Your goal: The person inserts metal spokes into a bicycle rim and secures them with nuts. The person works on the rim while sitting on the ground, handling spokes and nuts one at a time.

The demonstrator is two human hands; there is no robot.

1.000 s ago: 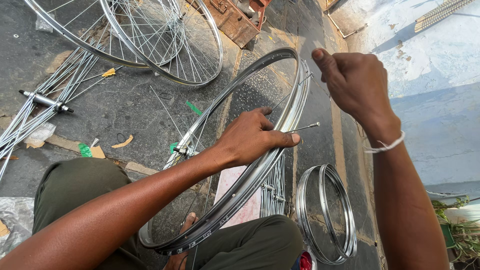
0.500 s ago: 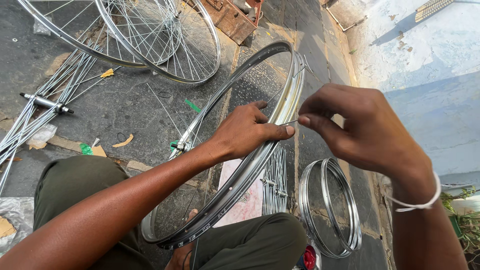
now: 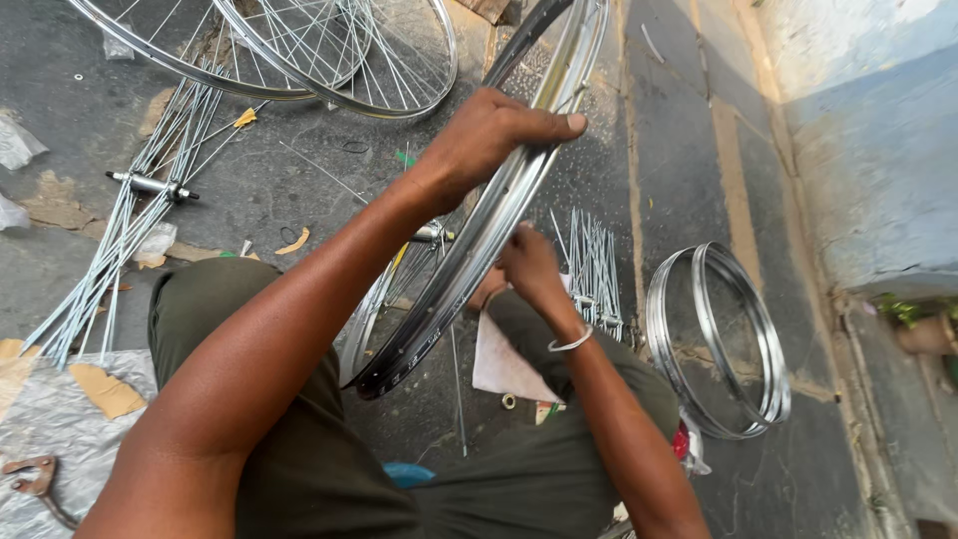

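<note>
— Rough grey pavement, cracked and dusty, runs beside a pale blue painted wall. What is in the hands?

— A shiny metal wheel rim, curved and smooth, standing tilted on edge over the person's lap. The left hand is closed over its upper arc, fingers wrapped across the channel and the thumb pressed flat along the outer edge.

— And the other one?

— The right hand sits lower, just behind the rim, fingers curled in; whether it pinches anything I cannot tell. A thin metal bangle circles that wrist.

— What lies close by?

— A bundle of thin straight spokes on the ground just beyond the right hand, next to a white sheet of paper. To the right, well apart, two bare chromed rims lie stacked flat.

— Further off?

— Two laced wheels at the top, fine wires crossing. On the left, a hub with loose spokes fans out over the ground, and a rusty tool rests on crinkled grey plastic sheeting. The trousers are dull olive cloth.
</note>
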